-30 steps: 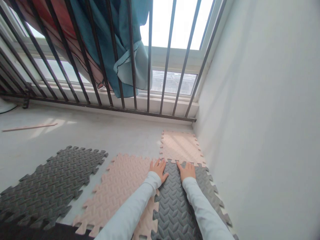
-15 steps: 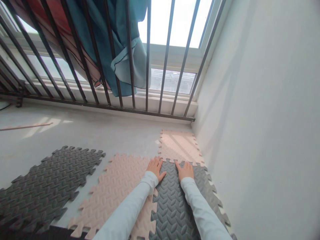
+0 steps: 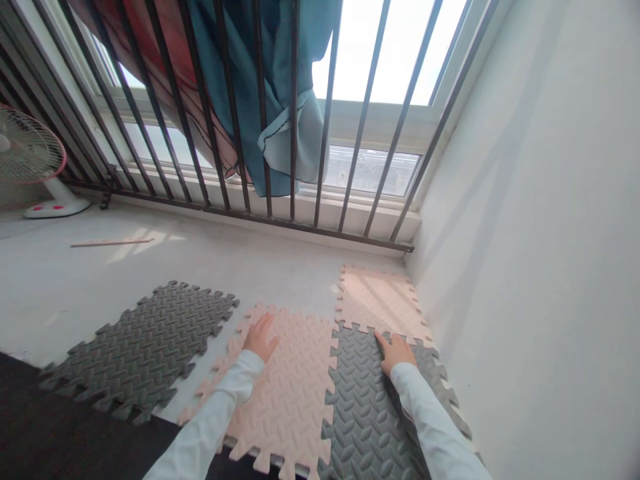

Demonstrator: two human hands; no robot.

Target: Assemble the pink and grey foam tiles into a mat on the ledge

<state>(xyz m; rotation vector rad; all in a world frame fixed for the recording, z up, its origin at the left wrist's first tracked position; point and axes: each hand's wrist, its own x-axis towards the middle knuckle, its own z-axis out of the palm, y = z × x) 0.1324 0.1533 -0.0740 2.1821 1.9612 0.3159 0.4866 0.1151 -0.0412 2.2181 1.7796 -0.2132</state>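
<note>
- Pink tile [image 3: 295,380] is laid flat between the left grey tile [image 3: 145,340] and right grey tile [image 3: 357,400].
- Foam seems light, soft and bendy, best gripped along the edges; thin teeth could be torn.
- Left hand [image 3: 261,339] is held open over the pink tile, thumb apart; contact cannot be told.
- Right hand [image 3: 397,353] is rested, thumb out, beside the far pink tile [image 3: 377,297].

Before me, the left mat [image 3: 150,343], middle mat [image 3: 300,373] and right mat [image 3: 363,400] are lying across the lower frame. The far mat [image 3: 377,297] is lying beyond the right mat, near the wall [image 3: 550,267]. Behind, cloth [image 3: 276,67] is hanging between railing [image 3: 293,100] and window [image 3: 350,60]. At left, a stick [image 3: 113,243] is lying on the floor [image 3: 270,252], nearer me than the fan [image 3: 30,150].
</note>
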